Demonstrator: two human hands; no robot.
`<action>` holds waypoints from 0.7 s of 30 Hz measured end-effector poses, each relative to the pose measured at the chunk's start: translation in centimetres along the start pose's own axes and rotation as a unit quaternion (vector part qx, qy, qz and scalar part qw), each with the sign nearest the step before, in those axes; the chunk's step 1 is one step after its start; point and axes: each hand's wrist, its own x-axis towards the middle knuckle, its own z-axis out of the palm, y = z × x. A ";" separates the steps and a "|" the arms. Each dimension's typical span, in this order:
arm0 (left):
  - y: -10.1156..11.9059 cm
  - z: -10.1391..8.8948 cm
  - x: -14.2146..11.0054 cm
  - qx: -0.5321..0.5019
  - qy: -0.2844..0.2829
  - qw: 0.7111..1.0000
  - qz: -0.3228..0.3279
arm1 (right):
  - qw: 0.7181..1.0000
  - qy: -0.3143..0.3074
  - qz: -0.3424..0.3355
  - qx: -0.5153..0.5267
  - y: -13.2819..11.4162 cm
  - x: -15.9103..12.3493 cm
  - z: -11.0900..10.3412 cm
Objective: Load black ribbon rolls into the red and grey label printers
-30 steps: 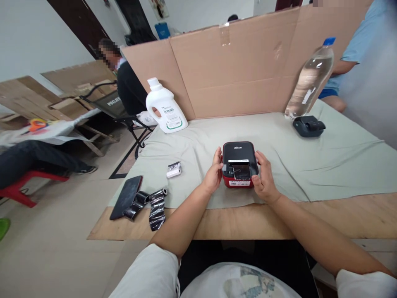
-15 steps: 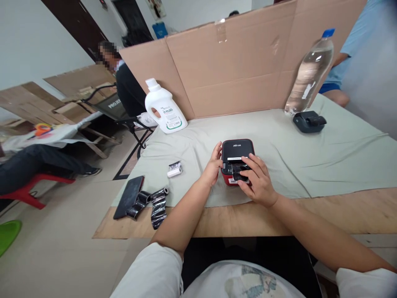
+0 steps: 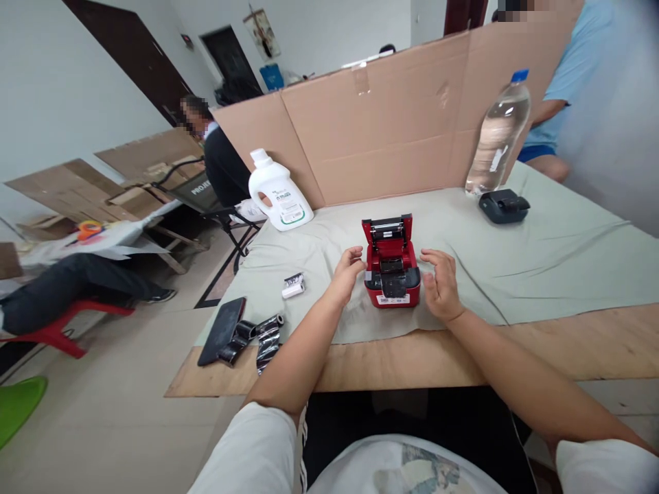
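A small red and black label printer (image 3: 392,300) stands on the cloth in front of me with its lid (image 3: 387,230) raised. A black ribbon roll (image 3: 392,265) lies inside, and a strip of it hangs over the front edge. My left hand (image 3: 349,276) is at the printer's left side, fingers apart and close to the casing; whether it touches I cannot tell. On the right, my right hand (image 3: 443,283) is held open a little away from the printer, with nothing in it.
Left of the printer are a small white roll (image 3: 294,287), a dark phone-like slab (image 3: 221,332) and a black ribbon (image 3: 268,346). A white detergent jug (image 3: 282,195), a water bottle (image 3: 498,134) and a black device (image 3: 504,206) stand farther back, before a cardboard screen (image 3: 386,137).
The printer's lid has gone from shut to raised, showing the roll inside. My right hand has come off the printer's top and moved to the right.
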 end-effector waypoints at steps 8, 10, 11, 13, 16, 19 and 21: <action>2.7 2.9 3.5 0.308 -0.178 0.923 0.150 | 0.999 0.009 0.043 -0.019 1.6 -0.2 0.8; 2.2 4.1 5.3 0.334 -0.193 0.914 0.126 | 0.999 0.009 0.044 -0.022 1.7 -0.2 0.7; 1.9 4.7 6.2 0.342 -0.196 0.913 0.107 | 0.999 0.011 0.044 -0.024 1.8 -0.2 0.7; 1.2 5.8 7.5 0.357 -0.197 0.910 0.076 | 0.999 0.015 0.044 -0.025 2.0 -0.2 0.6; 0.5 6.4 8.3 0.366 -0.196 0.907 0.067 | 0.998 0.010 0.052 -0.026 2.4 -0.2 0.6; 0.8 5.9 7.6 0.368 -0.195 0.906 0.073 | 0.998 0.004 0.062 -0.026 2.7 -0.2 0.7; 1.5 5.0 6.5 0.364 -0.192 0.907 0.091 | 0.998 0.002 0.063 -0.026 2.8 -0.1 0.6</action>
